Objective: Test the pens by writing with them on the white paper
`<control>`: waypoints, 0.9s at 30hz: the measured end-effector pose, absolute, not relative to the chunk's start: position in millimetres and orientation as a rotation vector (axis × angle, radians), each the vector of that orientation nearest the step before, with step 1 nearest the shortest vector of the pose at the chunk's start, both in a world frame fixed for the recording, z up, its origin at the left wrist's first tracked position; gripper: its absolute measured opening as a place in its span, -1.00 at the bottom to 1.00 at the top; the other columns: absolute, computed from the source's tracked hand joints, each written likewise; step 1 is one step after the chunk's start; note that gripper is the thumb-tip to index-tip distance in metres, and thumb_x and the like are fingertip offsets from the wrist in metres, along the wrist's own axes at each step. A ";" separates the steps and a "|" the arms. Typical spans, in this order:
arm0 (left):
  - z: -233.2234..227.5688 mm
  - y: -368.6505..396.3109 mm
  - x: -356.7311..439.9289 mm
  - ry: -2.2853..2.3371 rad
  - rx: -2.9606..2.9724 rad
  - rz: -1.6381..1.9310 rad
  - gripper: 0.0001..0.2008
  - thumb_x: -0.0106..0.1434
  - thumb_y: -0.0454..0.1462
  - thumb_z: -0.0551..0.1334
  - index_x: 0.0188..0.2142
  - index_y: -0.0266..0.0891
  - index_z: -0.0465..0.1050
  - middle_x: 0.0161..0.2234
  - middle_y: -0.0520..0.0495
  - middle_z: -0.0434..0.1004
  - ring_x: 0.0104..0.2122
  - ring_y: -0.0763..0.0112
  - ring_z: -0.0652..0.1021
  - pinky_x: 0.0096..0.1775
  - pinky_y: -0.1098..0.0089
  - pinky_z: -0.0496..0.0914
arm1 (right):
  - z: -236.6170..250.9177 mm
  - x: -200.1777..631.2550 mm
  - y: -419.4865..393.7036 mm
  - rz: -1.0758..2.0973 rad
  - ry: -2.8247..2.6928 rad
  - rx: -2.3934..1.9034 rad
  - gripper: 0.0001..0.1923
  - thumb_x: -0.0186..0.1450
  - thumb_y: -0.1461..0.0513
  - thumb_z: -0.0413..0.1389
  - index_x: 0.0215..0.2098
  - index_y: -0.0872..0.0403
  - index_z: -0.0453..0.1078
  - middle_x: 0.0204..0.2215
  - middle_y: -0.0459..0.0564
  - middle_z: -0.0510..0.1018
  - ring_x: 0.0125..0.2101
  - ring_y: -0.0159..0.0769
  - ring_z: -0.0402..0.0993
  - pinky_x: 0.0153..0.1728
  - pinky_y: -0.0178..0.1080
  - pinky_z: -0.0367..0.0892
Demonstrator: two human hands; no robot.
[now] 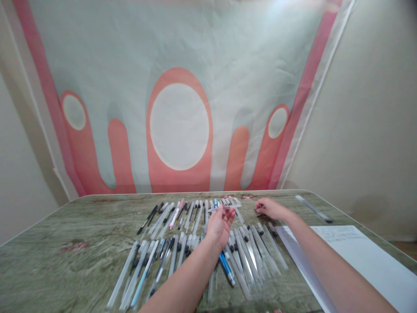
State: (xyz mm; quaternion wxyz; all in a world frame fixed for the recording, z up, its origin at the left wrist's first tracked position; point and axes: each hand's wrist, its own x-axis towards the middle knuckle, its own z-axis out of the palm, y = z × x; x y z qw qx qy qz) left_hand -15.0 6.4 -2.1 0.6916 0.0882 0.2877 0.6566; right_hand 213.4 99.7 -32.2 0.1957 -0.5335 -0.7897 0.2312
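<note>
My left hand (pixel 220 226) is raised palm up over the middle of the table, its thumb and fingers closed on a slim, clear pen (pixel 235 206) that lies crosswise. To the right, my right hand (pixel 267 208) is low over the tabletop with its fingers curled together; whatever they may pinch is hidden. Under and around my left forearm lie pens in two rough rows: a back row (pixel 164 217) and a front row (pixel 130 274), mostly clear or whitish with dark ends. Among them are a blue pen (pixel 226 268) and a pink-and-white pen (pixel 174 218).
White paper (pixel 355 256) with faint writing lies at the right, partly under my right forearm. Beyond it, another clear pen or pair of pens (pixel 313 209) rests near the table's right edge. A coral-and-grey patterned sheet (pixel 178 182) hangs behind the wood-grain table (pixel 78 269).
</note>
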 end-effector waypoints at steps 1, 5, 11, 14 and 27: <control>-3.5 6.6 -14.9 0.640 0.207 1.476 -0.89 0.22 -0.36 0.10 -0.43 -0.34 0.30 -0.53 -0.08 0.44 -0.49 0.46 0.53 -0.40 0.45 0.47 | -30.0 210.5 98.3 0.648 -2.216 -1.475 -0.92 0.07 0.32 0.07 -0.48 0.17 0.40 -0.56 -0.05 0.46 -0.52 -0.37 0.32 -0.47 -0.34 0.20; -8.6 8.0 -15.0 0.634 0.227 1.503 -0.89 0.23 -0.36 0.09 -0.43 -0.32 0.28 -0.53 -0.07 0.44 -0.47 0.46 0.54 -0.37 0.44 0.47 | -12.2 192.8 87.5 0.718 -2.224 -1.341 -0.81 0.18 0.16 0.02 -0.41 0.15 0.34 -0.52 -0.07 0.45 -0.51 -0.40 0.33 -0.46 -0.34 0.24; -11.5 8.7 -14.5 0.644 0.226 1.509 -0.91 0.23 -0.35 0.08 -0.41 -0.32 0.26 -0.49 -0.10 0.45 -0.46 0.47 0.54 -0.37 0.45 0.47 | 19.8 166.6 66.5 1.127 -2.099 -0.974 -0.72 0.15 0.08 0.06 -0.32 0.14 0.31 -0.52 -0.10 0.44 -0.50 -0.41 0.38 -0.41 -0.32 0.30; -11.7 8.8 -14.4 0.643 0.227 1.509 -0.92 0.23 -0.35 0.09 -0.40 -0.32 0.26 -0.48 -0.10 0.45 -0.45 0.47 0.54 -0.36 0.45 0.47 | 27.9 161.2 61.8 1.040 -2.122 -0.989 -0.71 0.08 0.09 0.14 -0.35 0.16 0.40 -0.53 -0.08 0.45 -0.52 -0.41 0.35 -0.44 -0.33 0.28; -10.7 7.9 -13.9 0.638 0.227 1.511 -0.92 0.24 -0.36 0.07 -0.39 -0.32 0.26 -0.48 -0.11 0.46 -0.45 0.46 0.54 -0.35 0.44 0.46 | 36.1 152.0 54.0 0.956 -2.129 -0.967 -0.74 0.11 0.19 0.10 -0.27 0.16 0.46 -0.40 0.01 0.51 -0.42 -0.34 0.45 -0.33 -0.27 0.35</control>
